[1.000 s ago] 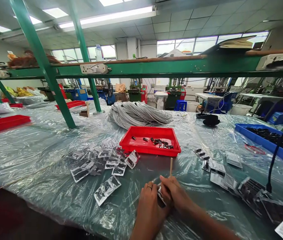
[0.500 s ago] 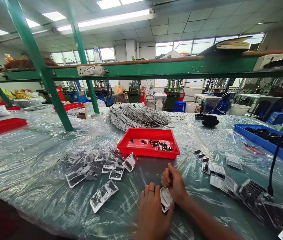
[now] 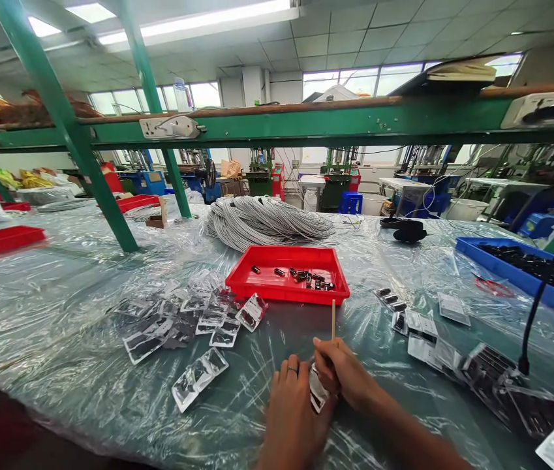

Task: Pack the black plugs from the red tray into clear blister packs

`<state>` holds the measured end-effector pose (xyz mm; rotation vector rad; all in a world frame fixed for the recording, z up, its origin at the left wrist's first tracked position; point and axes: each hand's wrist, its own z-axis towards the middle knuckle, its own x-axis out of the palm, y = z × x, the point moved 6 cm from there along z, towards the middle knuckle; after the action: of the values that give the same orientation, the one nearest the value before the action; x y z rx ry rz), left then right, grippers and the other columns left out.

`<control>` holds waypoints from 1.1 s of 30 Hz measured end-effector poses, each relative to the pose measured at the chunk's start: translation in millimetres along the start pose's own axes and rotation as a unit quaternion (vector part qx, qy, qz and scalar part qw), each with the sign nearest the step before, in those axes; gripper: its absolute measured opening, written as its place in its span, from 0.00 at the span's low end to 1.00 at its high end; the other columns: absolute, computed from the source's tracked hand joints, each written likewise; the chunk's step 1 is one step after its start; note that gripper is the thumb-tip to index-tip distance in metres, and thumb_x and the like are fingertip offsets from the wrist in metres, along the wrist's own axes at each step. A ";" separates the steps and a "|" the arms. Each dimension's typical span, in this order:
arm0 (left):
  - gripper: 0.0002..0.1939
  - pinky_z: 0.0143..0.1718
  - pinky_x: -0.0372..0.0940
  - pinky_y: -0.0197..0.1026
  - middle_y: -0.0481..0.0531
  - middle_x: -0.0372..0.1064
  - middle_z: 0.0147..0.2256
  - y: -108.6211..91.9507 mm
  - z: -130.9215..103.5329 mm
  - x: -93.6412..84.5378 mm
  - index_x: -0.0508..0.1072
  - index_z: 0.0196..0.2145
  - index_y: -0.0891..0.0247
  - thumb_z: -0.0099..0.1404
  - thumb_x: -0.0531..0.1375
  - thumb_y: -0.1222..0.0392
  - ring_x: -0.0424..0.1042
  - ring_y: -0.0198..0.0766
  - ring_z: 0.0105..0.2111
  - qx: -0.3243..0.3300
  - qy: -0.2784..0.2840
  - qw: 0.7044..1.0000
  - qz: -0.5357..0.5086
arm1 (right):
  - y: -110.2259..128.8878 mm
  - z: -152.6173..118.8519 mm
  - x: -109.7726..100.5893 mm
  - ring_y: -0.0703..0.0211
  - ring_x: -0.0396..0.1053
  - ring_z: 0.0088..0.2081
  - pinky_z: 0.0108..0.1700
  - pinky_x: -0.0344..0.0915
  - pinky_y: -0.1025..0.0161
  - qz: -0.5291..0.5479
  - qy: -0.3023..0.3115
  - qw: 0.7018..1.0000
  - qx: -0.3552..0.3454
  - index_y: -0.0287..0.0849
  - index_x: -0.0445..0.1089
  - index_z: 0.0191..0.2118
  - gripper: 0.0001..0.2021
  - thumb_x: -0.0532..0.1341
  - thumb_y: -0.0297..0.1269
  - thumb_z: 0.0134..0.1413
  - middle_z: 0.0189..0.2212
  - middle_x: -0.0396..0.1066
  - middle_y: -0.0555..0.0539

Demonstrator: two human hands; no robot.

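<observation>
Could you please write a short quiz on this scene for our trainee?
1. Which hand holds the thin stick?
2. What lies right behind the red tray with the small black pieces: (a) a bottle, (b) a grey coil, (c) a fan?
3. True or false: the blue tray stands to the left of that red tray.

Key: 1. The right hand. 2. b. 3. False; the blue tray is to its right.

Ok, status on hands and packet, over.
Left hand at silver packet. Right hand gripping thin pale stick. Red plastic tray holding small black parts just ahead.
</observation>
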<state>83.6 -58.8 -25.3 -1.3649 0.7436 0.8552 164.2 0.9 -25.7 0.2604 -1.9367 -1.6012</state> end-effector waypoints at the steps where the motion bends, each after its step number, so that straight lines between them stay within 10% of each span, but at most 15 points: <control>1: 0.18 0.54 0.54 0.55 0.63 0.66 0.50 -1.0 -0.1 -1.0 0.71 0.45 0.65 0.59 0.58 0.54 0.62 0.56 0.52 -0.001 -0.001 1.000 0.005 | 2.3 2.2 -4.3 0.71 0.38 0.12 0.16 0.34 0.66 0.036 -0.011 0.999 -0.010 0.44 0.53 0.12 0.29 0.60 0.55 0.54 0.09 0.42 0.59; 8: 0.33 0.59 0.47 0.61 0.71 0.59 0.58 -9.8 6.4 -1.2 0.64 0.58 0.73 0.59 0.58 0.50 0.54 0.64 0.59 0.012 0.017 0.999 0.036 | 19.0 22.2 -36.1 0.71 0.37 0.14 0.18 0.37 0.66 0.174 -0.118 0.965 -0.156 0.43 0.53 0.13 0.28 0.66 0.54 0.49 0.12 0.40 0.60; 17: 0.17 0.52 0.56 0.56 0.62 0.66 0.47 -7.6 10.6 4.5 0.71 0.46 0.64 0.63 0.55 0.54 0.62 0.56 0.50 0.040 -0.016 0.999 0.013 | 14.9 23.4 -21.5 0.69 0.46 0.15 0.20 0.40 0.64 0.035 -0.104 0.977 -0.183 0.43 0.55 0.11 0.32 0.59 0.59 0.55 0.10 0.47 0.56; 26: 0.22 0.56 0.56 0.54 0.64 0.65 0.50 -2.9 11.3 7.3 0.69 0.51 0.66 0.61 0.57 0.52 0.63 0.56 0.52 0.027 0.011 0.999 -0.029 | 19.2 -5.5 -2.1 0.67 0.47 0.14 0.21 0.42 0.62 -0.158 -0.026 0.986 -0.039 0.44 0.55 0.11 0.31 0.55 0.56 0.59 0.09 0.48 0.54; 30: 0.21 0.54 0.58 0.52 0.64 0.66 0.50 5.0 11.7 1.5 0.68 0.48 0.65 0.57 0.59 0.55 0.64 0.54 0.53 0.011 -0.012 0.997 -0.074 | 28.9 0.4 -40.2 0.67 0.42 0.15 0.19 0.39 0.65 -0.110 -0.091 0.989 -0.025 0.45 0.59 0.18 0.25 0.57 0.60 0.53 0.11 0.47 0.58; 33: 0.21 0.44 0.64 0.46 0.57 0.73 0.40 21.8 19.3 -4.5 0.65 0.47 0.64 0.54 0.60 0.58 0.72 0.47 0.41 -0.027 -0.016 0.987 -0.160 | 39.4 0.2 -76.4 0.62 0.54 0.19 0.23 0.51 0.64 -0.346 -0.170 0.921 -0.056 0.44 0.64 0.21 0.16 0.65 0.48 0.48 0.16 0.59 0.53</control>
<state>61.8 -39.8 -31.1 -1.4674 0.4606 0.6440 233.8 49.9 -13.3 0.7257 -2.1298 -2.3292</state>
